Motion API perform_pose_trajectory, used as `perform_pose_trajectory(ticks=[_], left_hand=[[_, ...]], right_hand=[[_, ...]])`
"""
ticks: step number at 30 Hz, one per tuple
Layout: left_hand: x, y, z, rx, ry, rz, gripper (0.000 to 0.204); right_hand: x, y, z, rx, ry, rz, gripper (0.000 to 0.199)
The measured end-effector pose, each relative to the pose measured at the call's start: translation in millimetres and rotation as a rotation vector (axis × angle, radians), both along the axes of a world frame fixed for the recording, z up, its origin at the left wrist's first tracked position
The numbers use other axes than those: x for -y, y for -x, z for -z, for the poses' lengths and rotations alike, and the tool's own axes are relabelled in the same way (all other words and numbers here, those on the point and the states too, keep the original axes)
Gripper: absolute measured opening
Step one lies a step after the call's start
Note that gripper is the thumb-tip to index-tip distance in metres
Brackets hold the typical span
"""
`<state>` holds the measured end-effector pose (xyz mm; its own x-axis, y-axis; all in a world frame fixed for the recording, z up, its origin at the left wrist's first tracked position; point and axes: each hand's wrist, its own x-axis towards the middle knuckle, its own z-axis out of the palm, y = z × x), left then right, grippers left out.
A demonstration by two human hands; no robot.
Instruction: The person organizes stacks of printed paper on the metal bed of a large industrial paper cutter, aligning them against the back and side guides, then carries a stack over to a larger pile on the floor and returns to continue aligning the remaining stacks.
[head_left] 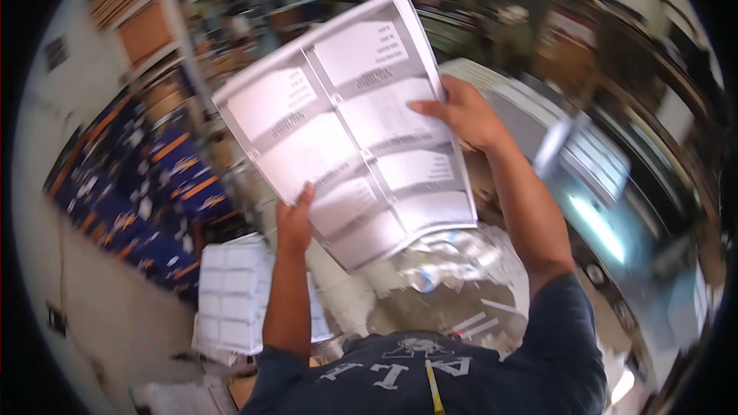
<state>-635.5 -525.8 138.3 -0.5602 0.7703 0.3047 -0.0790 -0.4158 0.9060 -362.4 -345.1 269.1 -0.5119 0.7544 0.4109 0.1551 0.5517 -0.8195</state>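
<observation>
A thick stack of large printed sheets [346,134] is held up in front of me, tilted, its face showing a grid of grey and white panels. My left hand [295,219] grips its lower left edge, thumb on top and the fingers hidden beneath. On the upper right edge my right hand [465,111] holds it the same way, thumb lying across the printed face. Several sheet edges show along the stack's right and bottom sides.
At lower left stands a pile of similar printed sheets [233,292]. Blue and orange boxes [123,192] are stacked along the left wall. A machine with a shiny metal bed [600,223] is on the right. Clear plastic wrap and paper scraps [461,261] lie below the held stack.
</observation>
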Motion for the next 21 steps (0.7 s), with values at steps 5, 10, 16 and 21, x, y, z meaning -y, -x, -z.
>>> perform_pose_trajectory(ticks=[5,10,16,21], left_hand=[[-126.8,-241.9,-36.4,-0.155,-0.027,0.383,0.04],[-158.0,-144.0,-75.5,-0.036,0.237,0.899,0.044],[-251.8,-158.1,-29.8,-0.068,0.411,1.429,0.038],[-271.2,-386.4,63.3,-0.109,0.57,1.662,0.035]], right_hand=[[-20.7,-285.1,-8.5,0.076,-0.144,0.537,0.047],[67.5,-213.6,-33.3,0.029,0.123,0.789,0.044],[104.2,-245.1,24.4,-0.599,0.424,0.903,0.035],[142.7,-418.8,151.1,-0.551,0.546,1.192,0.031]])
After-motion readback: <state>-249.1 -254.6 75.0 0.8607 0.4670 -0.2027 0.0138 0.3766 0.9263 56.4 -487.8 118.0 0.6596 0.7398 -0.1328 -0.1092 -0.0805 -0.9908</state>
